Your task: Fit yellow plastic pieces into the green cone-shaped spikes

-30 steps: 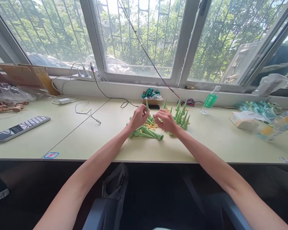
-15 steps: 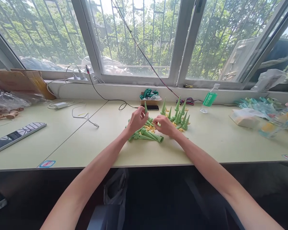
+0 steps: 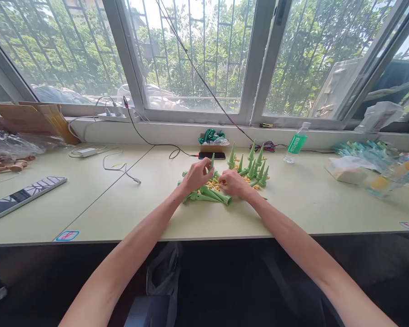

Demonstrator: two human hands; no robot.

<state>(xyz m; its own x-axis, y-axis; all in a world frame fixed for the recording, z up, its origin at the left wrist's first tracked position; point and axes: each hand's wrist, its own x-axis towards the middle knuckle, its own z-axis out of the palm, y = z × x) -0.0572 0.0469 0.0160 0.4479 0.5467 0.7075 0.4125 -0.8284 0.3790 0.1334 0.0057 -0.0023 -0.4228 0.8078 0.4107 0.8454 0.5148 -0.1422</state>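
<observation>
Lowered right hand [image 3: 234, 182] to pegs [image 3: 213, 185], within reach; cannot tell finger closure. Still clamping cone [image 3: 212, 161] in fingers of left hand [image 3: 195, 176].

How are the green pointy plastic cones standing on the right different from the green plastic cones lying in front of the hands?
The standing green plastic cones point upward; the lying green plastic cones rest on their sides. The standing cones sit farther back, the lying cones nearer the front edge of the pale yellow table. Both kinds are green and narrow toward one end.
</observation>
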